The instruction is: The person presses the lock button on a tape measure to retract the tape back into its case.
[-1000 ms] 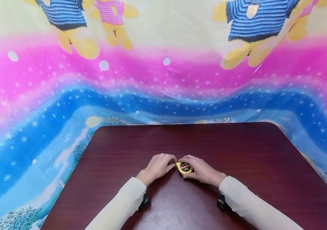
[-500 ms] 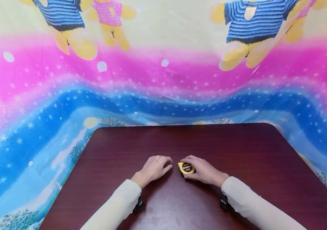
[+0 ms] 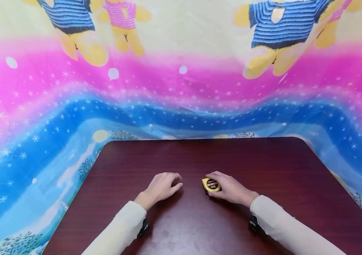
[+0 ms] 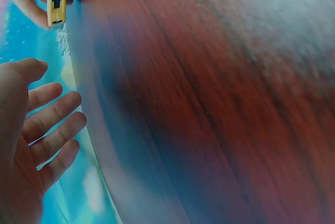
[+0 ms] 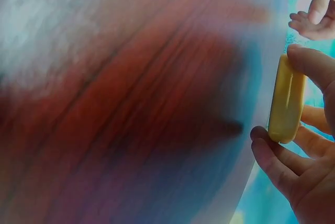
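A small yellow tape measure (image 3: 212,185) with a round black label is held in my right hand (image 3: 231,188), over the middle of the table. In the right wrist view the thumb presses one end of the tape measure (image 5: 287,101) and the fingers curl at the other end. My left hand (image 3: 163,187) is apart from it, to the left, with loosely bent fingers and nothing in them. The left wrist view shows that hand's fingers (image 4: 55,124) spread, with the dark slotted face of the tape measure (image 4: 56,4) beyond.
The dark red-brown wooden table (image 3: 181,156) has rounded far corners. Behind and around it hangs a printed cloth (image 3: 181,88) with bears and snowflakes. Pale sleeves cover both forearms, and a dark wrist device (image 3: 143,226) shows under the left cuff.
My left hand has come away from the tape measure and moved left. My right hand has shifted a little right, still holding the tape measure.
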Tool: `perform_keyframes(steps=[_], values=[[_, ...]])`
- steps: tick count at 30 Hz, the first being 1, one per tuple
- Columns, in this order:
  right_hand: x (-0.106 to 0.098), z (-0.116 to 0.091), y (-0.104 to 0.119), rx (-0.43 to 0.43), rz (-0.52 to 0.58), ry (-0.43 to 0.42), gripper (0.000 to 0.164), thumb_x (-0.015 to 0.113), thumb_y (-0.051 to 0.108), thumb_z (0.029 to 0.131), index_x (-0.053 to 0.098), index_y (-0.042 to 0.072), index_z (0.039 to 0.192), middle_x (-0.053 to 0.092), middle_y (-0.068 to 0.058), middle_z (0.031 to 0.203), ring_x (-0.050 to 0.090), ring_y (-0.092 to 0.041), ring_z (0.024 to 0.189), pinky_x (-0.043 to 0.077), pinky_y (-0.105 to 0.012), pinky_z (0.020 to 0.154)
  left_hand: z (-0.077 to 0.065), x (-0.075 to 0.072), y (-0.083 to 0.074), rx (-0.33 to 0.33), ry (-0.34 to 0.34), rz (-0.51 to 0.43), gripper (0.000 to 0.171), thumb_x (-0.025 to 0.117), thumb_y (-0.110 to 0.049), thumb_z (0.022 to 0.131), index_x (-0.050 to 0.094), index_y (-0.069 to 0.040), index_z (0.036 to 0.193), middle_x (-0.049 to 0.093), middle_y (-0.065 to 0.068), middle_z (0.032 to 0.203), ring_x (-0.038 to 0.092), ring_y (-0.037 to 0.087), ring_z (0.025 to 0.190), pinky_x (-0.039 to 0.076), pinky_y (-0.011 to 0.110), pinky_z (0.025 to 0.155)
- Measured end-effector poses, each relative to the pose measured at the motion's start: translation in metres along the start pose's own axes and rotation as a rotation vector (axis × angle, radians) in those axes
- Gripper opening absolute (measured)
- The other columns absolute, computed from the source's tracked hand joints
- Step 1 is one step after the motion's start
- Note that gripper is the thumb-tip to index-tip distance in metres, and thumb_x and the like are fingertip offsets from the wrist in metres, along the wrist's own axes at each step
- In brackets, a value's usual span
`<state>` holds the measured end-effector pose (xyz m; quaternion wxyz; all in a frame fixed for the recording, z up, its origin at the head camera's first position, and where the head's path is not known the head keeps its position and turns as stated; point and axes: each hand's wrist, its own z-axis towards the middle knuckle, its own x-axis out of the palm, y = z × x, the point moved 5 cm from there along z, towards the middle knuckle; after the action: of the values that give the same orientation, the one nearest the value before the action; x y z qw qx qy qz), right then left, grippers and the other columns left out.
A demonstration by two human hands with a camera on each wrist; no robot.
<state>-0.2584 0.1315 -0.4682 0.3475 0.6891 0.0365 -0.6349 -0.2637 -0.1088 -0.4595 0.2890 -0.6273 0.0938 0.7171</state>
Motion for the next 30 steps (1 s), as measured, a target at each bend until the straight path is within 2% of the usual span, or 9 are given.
perform_keyframes(steps=[4,13,30], values=[[-0.007,-0.001,-0.003,0.01,-0.01,-0.004,0.063,0.08,0.035,0.087,0.058,0.013,0.142,0.059,-0.002,0.138,0.061,-0.017,0.117,0.053,-0.041,0.093,-0.002,-0.006,0.007,-0.013,-0.015,0.008,0.018,0.067,-0.035,0.096,0.074,-0.021,0.105,0.075,-0.008,0.096,0.07,0.01,0.087,0.057,0.034,0.079],[-0.012,-0.006,-0.011,0.05,-0.002,-0.005,0.061,0.08,0.035,0.087,0.059,0.016,0.14,0.06,0.0,0.136,0.06,-0.016,0.116,0.053,-0.04,0.094,-0.015,-0.013,0.018,-0.04,0.002,0.018,0.02,0.068,-0.037,0.095,0.073,-0.02,0.106,0.075,-0.006,0.097,0.071,0.012,0.09,0.057,0.035,0.081],[-0.031,-0.021,-0.037,0.066,0.001,-0.041,0.061,0.081,0.035,0.086,0.06,0.015,0.139,0.062,-0.002,0.132,0.06,-0.017,0.11,0.053,-0.043,0.093,-0.031,-0.022,0.041,-0.096,-0.017,0.073,0.021,0.07,-0.036,0.094,0.073,-0.019,0.107,0.075,-0.005,0.098,0.07,0.013,0.088,0.056,0.035,0.078]])
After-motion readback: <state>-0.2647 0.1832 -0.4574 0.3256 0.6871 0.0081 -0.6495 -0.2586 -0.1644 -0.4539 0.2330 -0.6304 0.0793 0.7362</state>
